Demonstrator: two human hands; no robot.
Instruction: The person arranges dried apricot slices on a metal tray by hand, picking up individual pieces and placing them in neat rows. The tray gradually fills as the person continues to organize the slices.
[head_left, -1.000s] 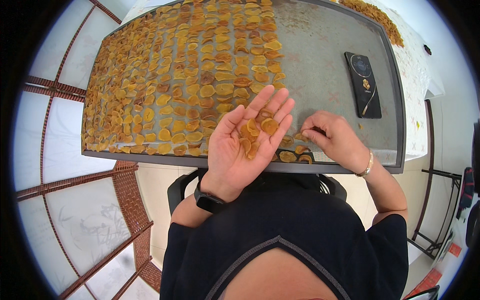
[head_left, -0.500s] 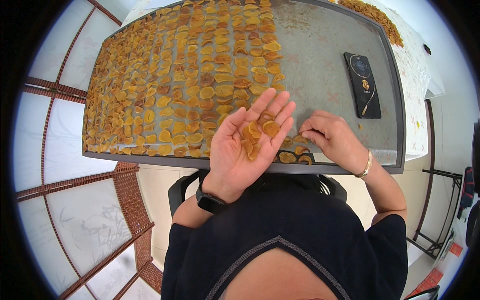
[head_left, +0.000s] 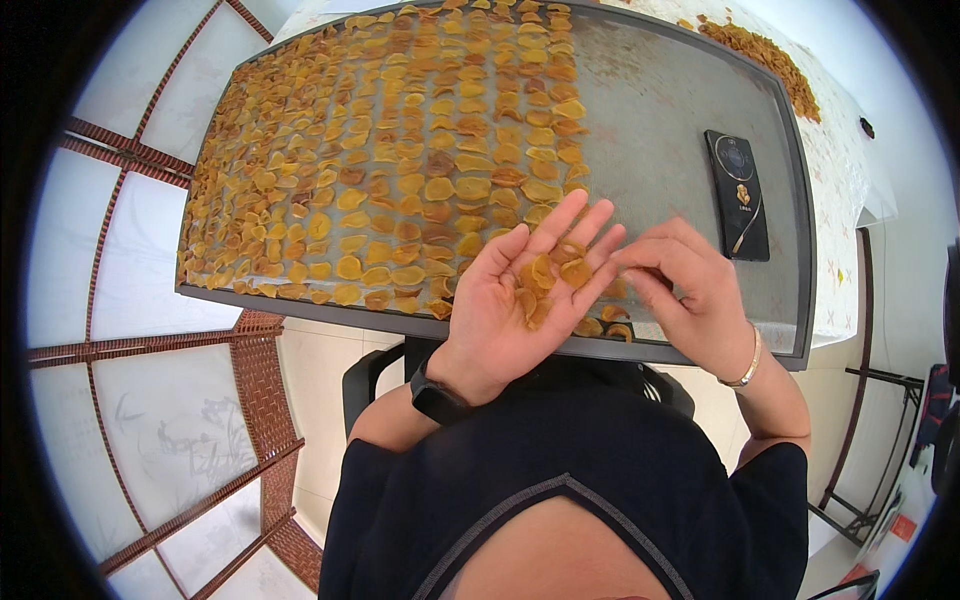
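My left hand [head_left: 490, 325] is palm up over the tray's near edge, fingers stretched out, with several thin amber dried slices [head_left: 540, 275] lying on the palm and finger bases. Close beside its fingertips, my right hand [head_left: 690, 295] has thumb and forefinger bent toward each other in a pinch. Whatever those fingertips hold, if anything, is too small to make out. Rows of similar dried slices [head_left: 420, 190] cover the left and middle of the large dark-rimmed tray [head_left: 785, 358]. A few slices [head_left: 617, 330] lie below the hands at the near rim, partly hidden.
A black phone-shaped slab [head_left: 738, 195] with a round ring lies on the tray's right part. Beyond the far right corner, a heap of dried slices [head_left: 765, 60] rests on the pale tablecloth [head_left: 840, 170]. A folding screen [head_left: 180, 420] stands at the left.
My right hand has lifted from the slices at the near rim and come up beside my left fingertips. The left hand keeps its slices; the whole view has shifted slightly.
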